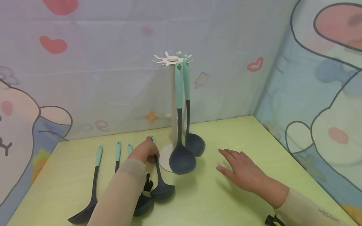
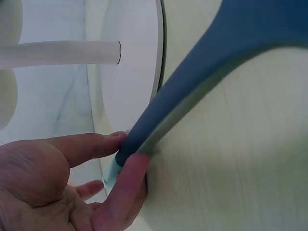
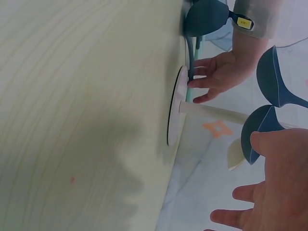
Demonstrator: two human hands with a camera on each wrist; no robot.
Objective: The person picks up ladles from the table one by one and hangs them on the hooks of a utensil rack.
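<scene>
the left hand [image 1: 145,151] pinches the mint-green handle end of a small ladle [image 1: 161,188] that lies on the bench [image 1: 240,135], thumb and forefinger curled round the stem where the green grip meets the dark shaft; the left wrist view shows the fingers [image 2: 91,144] closed on it right beside the white disc base of the rack [image 2: 134,72]. the ladle's bowl rests on the bench towards the person, its handle pointing away at the rack foot. the right hand [image 1: 240,171] lies released, fingers straight and spread, palm down on or just over the bench to the right of the rack, holding nothing. between the two hands stands the white utensil rack [image 1: 172,59], a thin pole on a round foot with a star-shaped top, and two larger ladles [image 1: 182,158] hang from it, bowls low, near the foot. left of the grasping hand more utensils lie in a row on the bench, among them a spatula-like tool [image 1: 90,191] and one more piece partly hidden under the sleeve. the risk here, as i judge it, is in the closeness: the pinched handle sits just beside the rack foot and under the hanging bowls, so raising it carelessly could knock those ladles swinging or off their hooks, or nudge the light stand over. the grip is also far from the heavy bowl, so the ladle might pivot and slip from the fingers.
</scene>
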